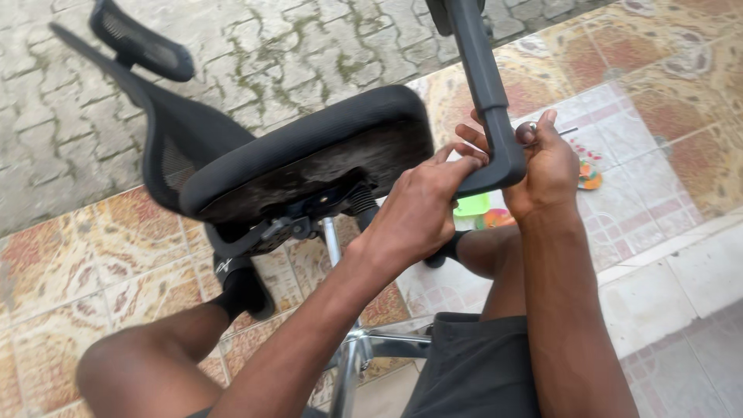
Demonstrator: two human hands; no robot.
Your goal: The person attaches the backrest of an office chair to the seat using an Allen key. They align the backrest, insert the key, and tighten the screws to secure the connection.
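A black office chair (309, 155) lies tipped on its side in front of me, its seat underside facing me. Its black armrest bracket (489, 101) stands up at the seat's right edge. My left hand (422, 205) presses its fingertips against the bracket's lower bend next to the seat edge. My right hand (546, 166) wraps around the same bend from the right, and a small round metal piece (526, 133) shows between thumb and finger. The chair's mesh back (174, 143) and headrest (143, 46) point to the far left. The chrome column (348, 340) runs down between my legs.
I sit on patterned floor tiles (101, 255) with my knees either side of the chair base. Grey paving stones (294, 46) lie beyond. A small colourful object (590, 175) and a green one (472, 205) rest on the tiles behind my hands.
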